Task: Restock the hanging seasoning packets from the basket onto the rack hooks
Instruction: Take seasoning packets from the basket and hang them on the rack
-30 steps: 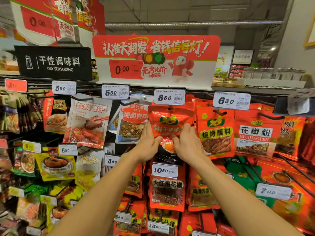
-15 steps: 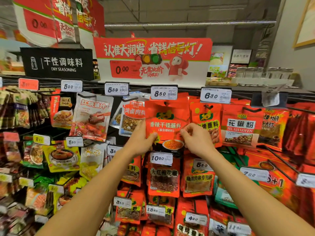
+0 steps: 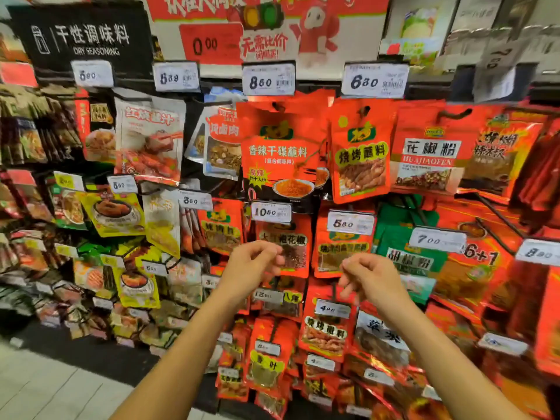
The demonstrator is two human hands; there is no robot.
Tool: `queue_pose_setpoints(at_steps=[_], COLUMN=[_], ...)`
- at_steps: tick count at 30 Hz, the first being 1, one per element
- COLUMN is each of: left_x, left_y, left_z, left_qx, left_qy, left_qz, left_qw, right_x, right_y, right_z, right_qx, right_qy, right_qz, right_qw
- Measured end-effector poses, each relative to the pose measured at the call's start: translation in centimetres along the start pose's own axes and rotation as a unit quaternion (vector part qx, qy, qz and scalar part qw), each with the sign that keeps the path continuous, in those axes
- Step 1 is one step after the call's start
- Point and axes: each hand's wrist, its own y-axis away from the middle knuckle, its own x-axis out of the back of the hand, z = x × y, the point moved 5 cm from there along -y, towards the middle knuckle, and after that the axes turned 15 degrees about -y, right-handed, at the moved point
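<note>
Head view: the red dipping-seasoning packet (image 3: 280,153), pinched by both hands half a second ago, is now released and hangs on its hook under the 8.50 price tag (image 3: 268,79). The left hand (image 3: 253,266) and right hand (image 3: 371,278) are lowered, loosely curled, holding nothing. The basket is not seen; crowded neighbouring barbecue-seasoning packets (image 3: 360,153) touch it.

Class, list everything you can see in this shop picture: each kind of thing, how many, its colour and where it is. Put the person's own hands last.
Dry seasoning sign: one, black with white lettering, top left.
Promotion banner: one, red and white, top centre.
8.50 price tag: one, white, above the red dipping-spice packet.
Red dipping-spice packet: front of a stack, red and black, hanging on the top-row hook, centre.
Barbecue spice packet: front one, red, right of it.
Other packets: too many to count, red, yellow, green, across the rack.
Left hand: one, loosely curled, empty, below the packet.
Right hand: one, loosely curled, empty.
</note>
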Motion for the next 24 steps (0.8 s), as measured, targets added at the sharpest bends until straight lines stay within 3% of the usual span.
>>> queue_pose_setpoints(at_steps=[4, 9, 17, 22, 24], left_x=[-6.8, -14.3, -23.1, -27.7, -29.5], left_y=[3.8, 10.3, 20.9, 26.3, 27.8], left_z=[-8.3, -17.8, -30.9, -40.6, -44.6], left_qx=[0.147, 0.316, 0.525, 0.657, 0.672], left_qy=[0.025, 0.033, 0.024, 0.116, 0.104], left_qz=[-0.057, -0.088, -0.131, -0.145, -0.139], left_qw=[0.987, 0.944, 0.841, 0.731, 0.720], right_x=[4.1, 8.6, 12.7, 13.7, 14.1], right_y=[2.5, 7.5, 16.6, 20.9, 22.0], right_z=[10.0, 22.0, 40.6, 51.0, 55.2], right_qx=[-0.119, -0.263, -0.443, -0.524, -0.549], right_qy=[0.009, 0.026, 0.095, 0.107, 0.116], right_qz=[0.031, 0.065, 0.102, 0.093, 0.088], right_qw=[0.992, 0.962, 0.885, 0.840, 0.823])
